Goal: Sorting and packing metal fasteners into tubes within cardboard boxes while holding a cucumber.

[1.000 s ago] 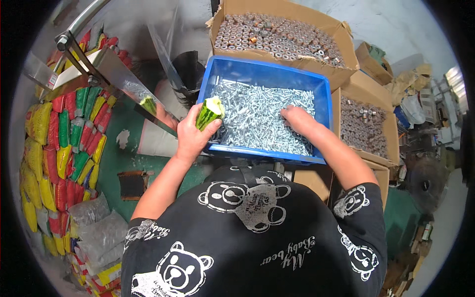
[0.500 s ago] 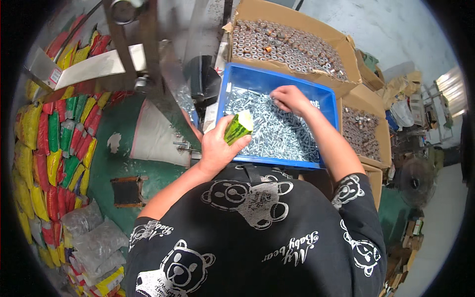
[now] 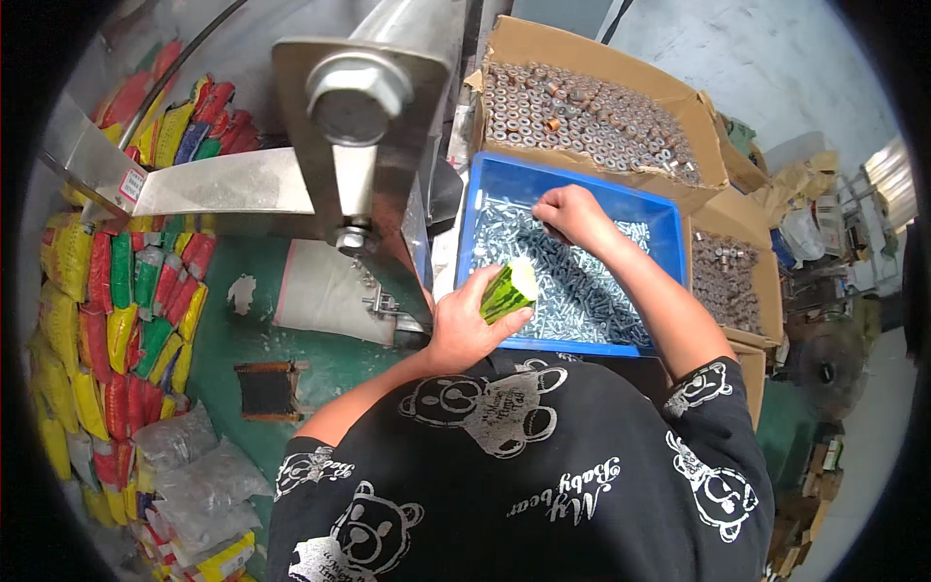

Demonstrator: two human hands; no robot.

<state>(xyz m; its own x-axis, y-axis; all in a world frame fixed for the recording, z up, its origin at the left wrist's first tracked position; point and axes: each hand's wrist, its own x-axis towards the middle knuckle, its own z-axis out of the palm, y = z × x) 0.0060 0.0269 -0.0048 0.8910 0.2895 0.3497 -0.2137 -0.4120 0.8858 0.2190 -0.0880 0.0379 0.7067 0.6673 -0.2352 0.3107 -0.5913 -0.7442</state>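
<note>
In my left hand is a piece of watermelon, with green striped rind outward and a pale cut face upward. The fingers and thumb wrap round it at the near left side of a blue plastic bin. Many small silvery screws lie loose in that bin. Over its middle reaches my right hand, fingers curled and pinched together above the screws. Whatever its fingertips may hold is hidden or too small to make out.
Behind the bin stands a cardboard box of metal cylindrical parts; another box is at its right. A steel machine arm with large bolts rises at upper left. Colourful bags are stacked along the left.
The view has shifted, so the bin and boxes sit lower and farther right. The steel arm looks larger and nearer. My left hand still holds the watermelon; my right stays over the screws.
</note>
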